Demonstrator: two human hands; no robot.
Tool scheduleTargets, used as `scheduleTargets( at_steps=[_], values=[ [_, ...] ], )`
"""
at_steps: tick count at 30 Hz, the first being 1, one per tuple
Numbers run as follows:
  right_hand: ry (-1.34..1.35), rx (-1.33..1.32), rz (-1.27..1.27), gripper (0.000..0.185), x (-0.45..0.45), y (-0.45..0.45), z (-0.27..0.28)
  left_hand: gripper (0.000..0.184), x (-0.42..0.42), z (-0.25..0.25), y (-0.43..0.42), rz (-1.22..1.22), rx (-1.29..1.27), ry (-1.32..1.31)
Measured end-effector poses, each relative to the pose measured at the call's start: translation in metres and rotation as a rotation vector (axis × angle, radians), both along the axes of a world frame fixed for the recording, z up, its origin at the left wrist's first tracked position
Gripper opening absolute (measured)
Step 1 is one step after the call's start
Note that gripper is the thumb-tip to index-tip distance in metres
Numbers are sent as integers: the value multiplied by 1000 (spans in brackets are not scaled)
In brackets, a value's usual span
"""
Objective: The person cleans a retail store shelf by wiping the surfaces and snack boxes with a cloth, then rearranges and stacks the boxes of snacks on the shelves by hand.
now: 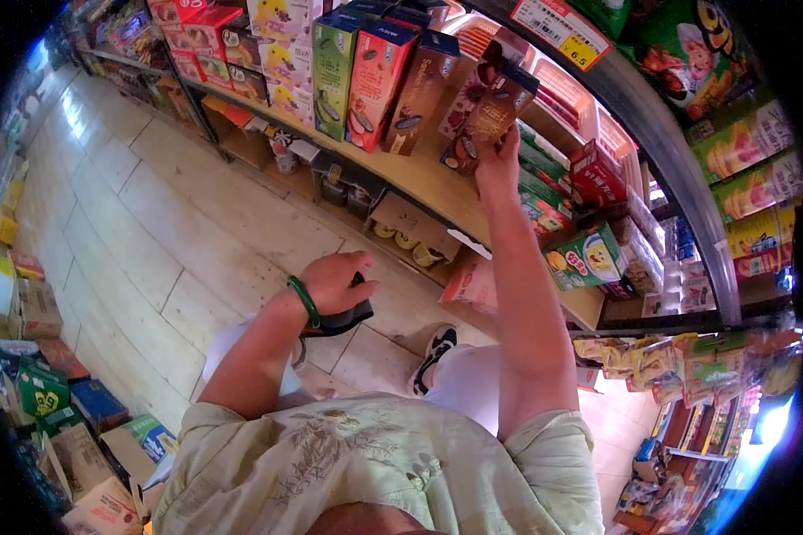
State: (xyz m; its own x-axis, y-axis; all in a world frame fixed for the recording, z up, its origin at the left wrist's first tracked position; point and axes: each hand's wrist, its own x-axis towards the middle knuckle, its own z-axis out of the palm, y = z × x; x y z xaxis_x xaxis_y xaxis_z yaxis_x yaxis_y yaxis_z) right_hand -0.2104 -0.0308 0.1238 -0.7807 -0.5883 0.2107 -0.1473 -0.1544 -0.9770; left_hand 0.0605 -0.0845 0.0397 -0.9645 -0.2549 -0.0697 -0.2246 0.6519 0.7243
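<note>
My right hand [498,165] reaches to the shelf and grips a brown snack box [506,100], thumb and fingers closed on its lower side. Close behind that box stands a box with a dark red floral print [466,105]. To its left are an upright brown box [422,89], a red box [379,85] and a green box [332,80]. Lower down, my left hand [332,283], with a green bangle [303,301] at the wrist, is held over the floor with curled fingers. Something dark shows between its thumb and forefinger; I cannot tell whether it is held.
The wooden shelf board [393,169] runs diagonally, with a lower shelf of goods beneath. A green carton [587,256] and a red carton [596,174] stand right of my arm. Price tag [562,31] hangs above. Opened cardboard boxes [76,455] lie at lower left on the tiled floor [134,223].
</note>
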Motion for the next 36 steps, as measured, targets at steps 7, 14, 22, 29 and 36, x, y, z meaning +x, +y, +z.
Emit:
scheduleTargets(
  at_steps=[7, 14, 22, 29, 36],
  values=[
    [76, -71, -57, 48, 2, -6, -7, 42, 3, 1, 3, 2, -34, -18],
    [-55, -90, -54, 48, 5, -11, 2, 45, 2, 3, 5, -1, -47, -64],
    [103, -51, -60, 48, 5, -8, -6, 43, 4, 2, 5, -9, -84, -58],
    [419, 288, -240, 44, 5, 9, -10, 44, 5, 5, 6, -41, -135, -107],
    [1414, 163, -159, 49, 54, 22, 95, 45, 4, 0, 6, -45, -124, -171]
  ],
)
